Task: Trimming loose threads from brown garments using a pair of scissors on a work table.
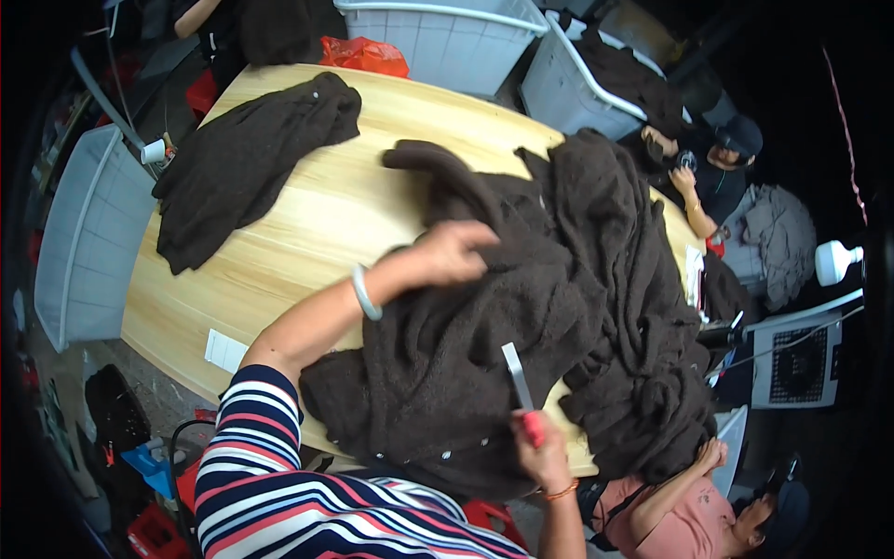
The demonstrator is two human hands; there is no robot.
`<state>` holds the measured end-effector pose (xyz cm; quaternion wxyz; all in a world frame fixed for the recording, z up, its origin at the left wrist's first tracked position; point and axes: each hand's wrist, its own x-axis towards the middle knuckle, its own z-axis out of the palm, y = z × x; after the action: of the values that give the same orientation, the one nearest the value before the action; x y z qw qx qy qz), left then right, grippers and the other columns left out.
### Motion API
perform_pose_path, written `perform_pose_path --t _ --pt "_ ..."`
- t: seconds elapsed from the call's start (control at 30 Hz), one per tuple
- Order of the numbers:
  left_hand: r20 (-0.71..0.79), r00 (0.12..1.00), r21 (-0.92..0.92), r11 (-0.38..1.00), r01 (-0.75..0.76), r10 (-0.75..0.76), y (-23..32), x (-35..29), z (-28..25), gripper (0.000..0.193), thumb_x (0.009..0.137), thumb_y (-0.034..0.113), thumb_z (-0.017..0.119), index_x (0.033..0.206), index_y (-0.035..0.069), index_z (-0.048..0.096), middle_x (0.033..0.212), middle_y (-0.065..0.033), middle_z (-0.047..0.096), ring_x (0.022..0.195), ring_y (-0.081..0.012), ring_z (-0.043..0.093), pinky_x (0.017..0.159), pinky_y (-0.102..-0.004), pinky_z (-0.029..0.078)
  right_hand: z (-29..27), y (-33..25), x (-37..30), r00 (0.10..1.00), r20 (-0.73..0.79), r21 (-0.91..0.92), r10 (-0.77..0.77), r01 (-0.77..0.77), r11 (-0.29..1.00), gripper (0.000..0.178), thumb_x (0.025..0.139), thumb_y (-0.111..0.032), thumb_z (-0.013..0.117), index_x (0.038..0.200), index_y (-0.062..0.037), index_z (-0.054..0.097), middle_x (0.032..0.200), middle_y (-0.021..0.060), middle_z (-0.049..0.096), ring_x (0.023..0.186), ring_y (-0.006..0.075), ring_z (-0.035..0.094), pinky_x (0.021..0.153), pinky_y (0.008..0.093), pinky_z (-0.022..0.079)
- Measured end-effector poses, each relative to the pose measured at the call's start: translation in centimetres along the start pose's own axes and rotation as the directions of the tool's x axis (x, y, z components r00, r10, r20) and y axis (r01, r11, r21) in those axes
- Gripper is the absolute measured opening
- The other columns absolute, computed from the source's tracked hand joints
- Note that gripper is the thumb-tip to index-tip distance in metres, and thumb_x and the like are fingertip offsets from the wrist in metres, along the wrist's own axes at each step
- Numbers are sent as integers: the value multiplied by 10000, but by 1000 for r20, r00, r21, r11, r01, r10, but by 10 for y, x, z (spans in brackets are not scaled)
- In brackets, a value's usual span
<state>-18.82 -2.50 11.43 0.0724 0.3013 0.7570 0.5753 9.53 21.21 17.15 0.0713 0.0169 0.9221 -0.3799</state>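
A dark brown fleece garment (456, 326) with snap buttons along its lower edge lies spread in front of me on the table. My left hand (456, 253) is over its upper part, fingers smeared by motion, so whether they grip the cloth cannot be made out. Just beyond that hand, a sleeve (438, 168) of the garment is blurred too. My right hand (543, 455) is closed around the red handle of a tool with a flat metal blade (518, 377), pointing away from me over the cloth. Its exact kind is unclear.
More dark garments (615, 233) are heaped at the right; another (256, 168) lies far left on the wooden table (326, 224). White bins (447, 42) stand behind, with another (88, 233) at left. Co-workers (717, 177) (670, 503) sit along the right side. A white label (225, 350) lies near the left edge.
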Motion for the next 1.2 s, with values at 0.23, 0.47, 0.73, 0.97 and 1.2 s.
perform_pose_path --t 0.23,0.47,0.73,0.97,1.2 --pt "895 446 88 990 -114 -28 82 -138 102 492 833 222 668 1286 64 561 1113 -210 570 1113 -368 551 934 -457 470 -43 -35 17 1000 5 95 -5 4 995 271 839 49 606 1100 -12 638 975 140 662 884 269 672 799 307 509" --pt "241 945 302 942 144 -222 52 -147 63 599 757 147 789 1284 28 529 1008 -141 572 932 -292 575 822 -374 480 -20 23 18 985 -43 19 169 -169 985 257 864 -71 642 1118 -43 620 1024 166 657 959 368 639 826 385 501" --pt "864 272 -14 520 854 -424 78 -151 55 644 865 277 737 1370 -21 472 779 -79 688 566 -109 612 545 -228 496 -29 37 -3 974 -41 -2 224 -224 975 266 870 -109 629 1132 -67 608 1065 167 645 995 398 618 834 423 499" --pt "269 957 571 819 -66 -111 66 -136 81 524 785 286 769 1204 26 593 980 -143 643 895 -337 612 810 -383 504 -27 42 -38 976 -34 -43 215 -217 975 235 872 -109 629 1101 -66 596 1023 184 639 971 402 616 813 440 499" --pt "642 616 -47 779 626 -456 27 -147 84 615 786 218 806 1294 11 526 1045 -35 601 982 -131 555 862 -302 470 -28 38 -77 977 21 -82 214 -212 974 276 849 -87 648 1118 -36 610 1058 181 640 996 387 623 848 418 511"
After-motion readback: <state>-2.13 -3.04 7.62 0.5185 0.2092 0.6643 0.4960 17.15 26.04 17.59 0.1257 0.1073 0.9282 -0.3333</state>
